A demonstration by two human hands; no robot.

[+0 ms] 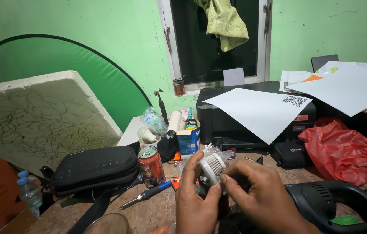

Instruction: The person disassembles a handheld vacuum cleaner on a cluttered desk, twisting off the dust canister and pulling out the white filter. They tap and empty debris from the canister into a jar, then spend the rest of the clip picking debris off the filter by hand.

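Observation:
Both my hands are low in the middle of the view, closed around a small white cylindrical part with a finned grey side (213, 166). My left hand (196, 197) cups it from the left with the thumb below. My right hand (261, 193) pinches its lower right edge with fingertips. A clear plastic wrap (222, 152) pokes out behind the part. Beside my left hand, a soldering iron with a blue handle (149, 194) lies on the wooden table (149, 214).
A red drink can (151, 166) and a black zip pouch (94, 169) stand to the left. A black printer (253, 119) carries white sheets behind. A red plastic bag (344, 147) is at right, a dark power tool (335, 206) near my right hand, a water bottle (29, 190) far left.

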